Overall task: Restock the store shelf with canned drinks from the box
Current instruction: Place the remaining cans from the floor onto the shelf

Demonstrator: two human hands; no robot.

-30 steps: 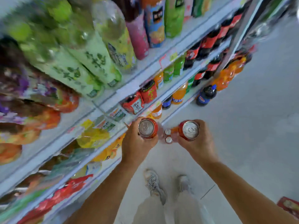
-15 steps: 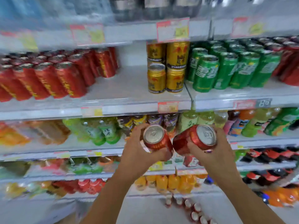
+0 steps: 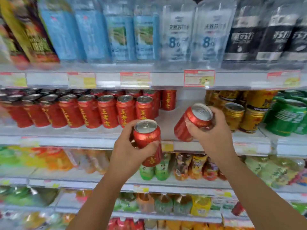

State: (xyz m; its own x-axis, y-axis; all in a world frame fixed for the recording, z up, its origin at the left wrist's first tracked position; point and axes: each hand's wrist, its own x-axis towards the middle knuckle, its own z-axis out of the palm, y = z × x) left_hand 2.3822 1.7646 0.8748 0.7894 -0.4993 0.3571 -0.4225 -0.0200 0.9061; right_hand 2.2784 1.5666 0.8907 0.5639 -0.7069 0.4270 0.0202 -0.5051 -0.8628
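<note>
My left hand [image 3: 127, 150] grips an upright red can with yellow lettering [image 3: 147, 138] just in front of the can shelf's edge [image 3: 93, 141]. My right hand [image 3: 211, 135] holds a second red can [image 3: 192, 123], tilted with its top toward me, over the bare gap of that shelf [image 3: 167, 123]. A row of matching red cans [image 3: 106, 112] fills the shelf to the left of the gap. The box is out of view.
Gold cans [image 3: 235, 113] stand right of the gap, green cans [image 3: 289, 117] beyond them. Water bottles [image 3: 176, 34] fill the shelf above. Bottled teas and juices [image 3: 182, 166] line the shelves below. Price tags [image 3: 199, 78] hang on the shelf fronts.
My view swung from the floor and aisle up to face the shelves. Both hands rose with their cans to the can shelf, and the right can now tilts over the gap.
</note>
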